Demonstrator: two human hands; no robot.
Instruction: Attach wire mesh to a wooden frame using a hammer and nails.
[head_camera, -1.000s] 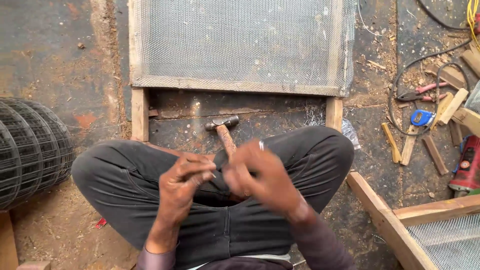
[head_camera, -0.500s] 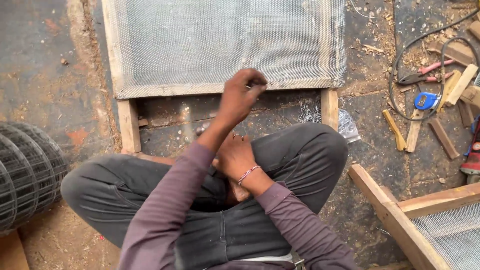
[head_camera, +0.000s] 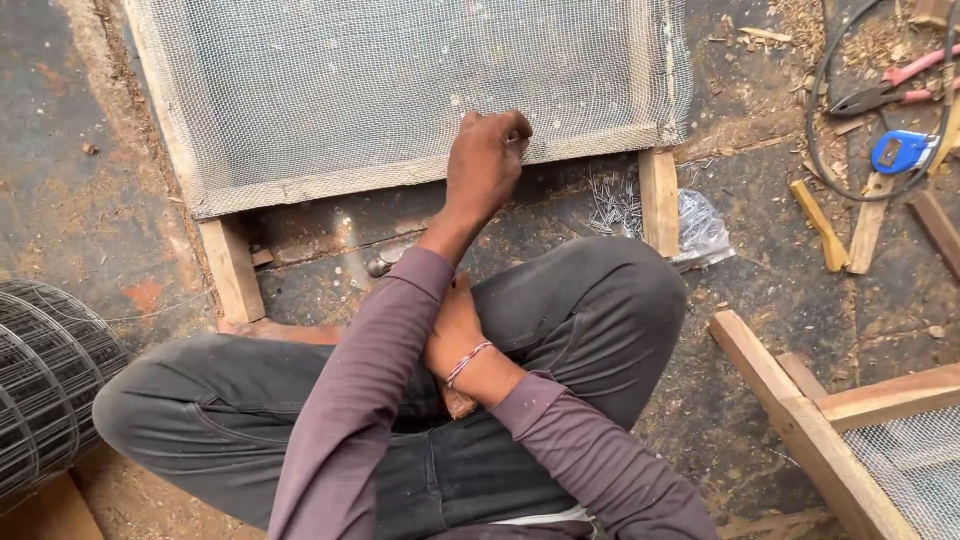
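The left hand (head_camera: 487, 160) pinches the near edge of the thin, springy wire mesh (head_camera: 400, 80) against its stiff wooden frame (head_camera: 232, 270), while the right hand (head_camera: 452, 335), its grip hidden, rests in the lap.

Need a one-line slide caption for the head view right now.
Seated cross-legged, a person presses the left hand on the mesh edge of a wooden frame, the right hand in the lap, loose nails nearby.
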